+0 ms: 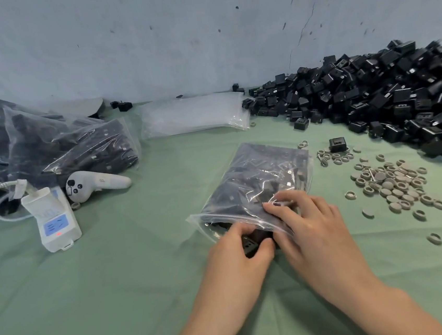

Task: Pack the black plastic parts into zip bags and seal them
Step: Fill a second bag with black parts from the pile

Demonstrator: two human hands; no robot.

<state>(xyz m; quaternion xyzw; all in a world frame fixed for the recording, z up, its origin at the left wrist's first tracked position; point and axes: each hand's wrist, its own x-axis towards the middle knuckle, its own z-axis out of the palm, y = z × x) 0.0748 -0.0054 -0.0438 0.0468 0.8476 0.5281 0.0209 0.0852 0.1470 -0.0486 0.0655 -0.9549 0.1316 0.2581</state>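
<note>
Head view: my left hand pinches a part at the mouth of the bag lying on the desk. My right hand presses the bag with spread fingers. The film looks slippery and the load lumpy, so I'd grip by the zip.

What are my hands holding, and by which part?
The left hand grips a black part by its sides, at the bag mouth. The right hand only presses on the bag near that end.

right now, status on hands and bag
Left grip holds a black part at the zip bag mouth. Right grip rests on the bag. Bag unsealed. Nothing blocking the mouth.
</note>
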